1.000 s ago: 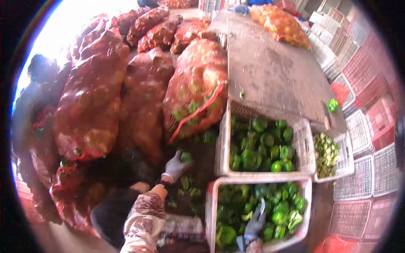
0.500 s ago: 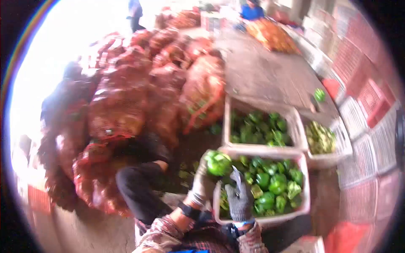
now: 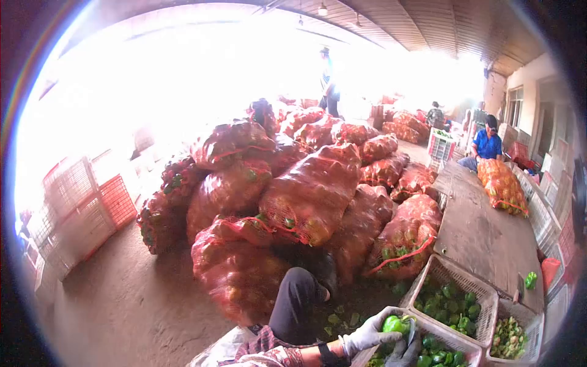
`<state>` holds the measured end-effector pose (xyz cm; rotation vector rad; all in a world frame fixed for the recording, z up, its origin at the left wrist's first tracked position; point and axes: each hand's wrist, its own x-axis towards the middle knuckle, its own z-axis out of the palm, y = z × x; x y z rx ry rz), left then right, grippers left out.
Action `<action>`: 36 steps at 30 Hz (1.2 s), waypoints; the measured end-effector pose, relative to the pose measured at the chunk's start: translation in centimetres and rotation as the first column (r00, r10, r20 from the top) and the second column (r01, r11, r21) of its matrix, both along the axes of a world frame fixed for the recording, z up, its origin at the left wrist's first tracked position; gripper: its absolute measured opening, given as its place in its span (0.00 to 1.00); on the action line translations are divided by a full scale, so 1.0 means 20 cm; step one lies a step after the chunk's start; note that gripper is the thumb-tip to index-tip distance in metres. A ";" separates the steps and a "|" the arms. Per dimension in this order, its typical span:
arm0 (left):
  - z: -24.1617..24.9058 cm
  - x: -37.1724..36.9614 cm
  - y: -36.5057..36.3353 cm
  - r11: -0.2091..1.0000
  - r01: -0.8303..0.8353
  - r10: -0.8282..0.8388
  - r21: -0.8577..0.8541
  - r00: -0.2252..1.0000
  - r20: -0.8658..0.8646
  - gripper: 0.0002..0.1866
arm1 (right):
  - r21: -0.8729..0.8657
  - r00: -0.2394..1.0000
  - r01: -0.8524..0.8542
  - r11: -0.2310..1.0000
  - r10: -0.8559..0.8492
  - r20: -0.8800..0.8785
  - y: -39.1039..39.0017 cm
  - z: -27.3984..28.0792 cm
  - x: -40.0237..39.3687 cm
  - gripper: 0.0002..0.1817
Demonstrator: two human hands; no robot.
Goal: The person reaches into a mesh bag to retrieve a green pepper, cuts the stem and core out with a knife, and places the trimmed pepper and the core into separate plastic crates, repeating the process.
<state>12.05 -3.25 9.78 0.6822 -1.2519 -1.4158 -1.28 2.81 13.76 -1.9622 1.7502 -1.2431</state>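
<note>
In a pale glove, my left hand [image 3: 367, 335] is closed around a green bell pepper [image 3: 394, 324], above the near crate [image 3: 454, 340]. My right hand [image 3: 405, 353], in a dark grey glove, is right beside the pepper. It grips a small knife [image 3: 412, 334] whose blade is next to the pepper's right side; whether it cuts in cannot be made out. More green peppers [image 3: 439, 355] lie in the near crate. The lower part of my right hand is cut off by the frame's bottom edge.
Behind stands a second crate [image 3: 468, 276] of peppers; a smaller crate [image 3: 533, 318] holds pale green pieces. Red mesh sacks [image 3: 312, 196] pile up ahead. A pepper [image 3: 531, 280] sits on a wooden board [image 3: 483, 229]. A person in blue [image 3: 487, 145] is beside an orange sack [image 3: 502, 186].
The view has swung up and left, bringing the roof, more sacks and people into sight. The knife, held apart from the pepper before, is now up against or close beside it.
</note>
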 end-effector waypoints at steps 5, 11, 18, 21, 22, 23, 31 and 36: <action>0.00 0.05 0.06 0.965 -0.158 0.184 -0.210 0.977 0.110 0.34 | -0.015 0.718 -0.332 0.943 0.263 0.645 0.08 -0.05 0.09 0.22; -0.05 0.03 0.10 0.956 -0.195 0.222 -0.217 0.970 0.104 0.30 | 0.080 0.781 -0.309 0.948 0.205 0.590 0.16 -0.10 0.07 0.23; 0.03 0.08 0.00 0.951 -0.275 0.307 0.143 0.902 -0.305 0.29 | 0.455 0.985 0.066 0.888 0.015 -0.171 0.24 -0.21 0.04 0.25; 0.05 0.16 0.02 0.972 -0.235 0.236 0.016 0.966 -0.107 0.29 | 0.199 0.743 -0.143 0.969 -0.027 0.668 0.24 -0.03 0.03 0.30; 0.05 0.12 0.05 0.983 -0.172 0.173 -0.063 0.985 0.019 0.31 | 0.075 0.661 -0.277 0.958 0.133 0.739 0.21 -0.03 0.00 0.33; 0.05 0.07 0.09 0.987 -0.095 0.114 -0.129 0.982 0.149 0.33 | 0.024 0.657 -0.333 0.943 0.214 0.723 0.16 -0.06 -0.03 0.36; -0.01 -0.09 0.22 0.995 0.098 -0.093 0.002 0.934 0.346 0.38 | -0.012 0.884 -0.291 0.957 0.274 0.379 0.14 -0.11 -0.12 0.38; -0.04 -0.05 0.22 0.989 0.145 -0.120 -0.022 0.883 0.453 0.30 | 0.100 0.715 -0.437 0.894 0.278 0.642 0.19 -0.11 -0.15 0.36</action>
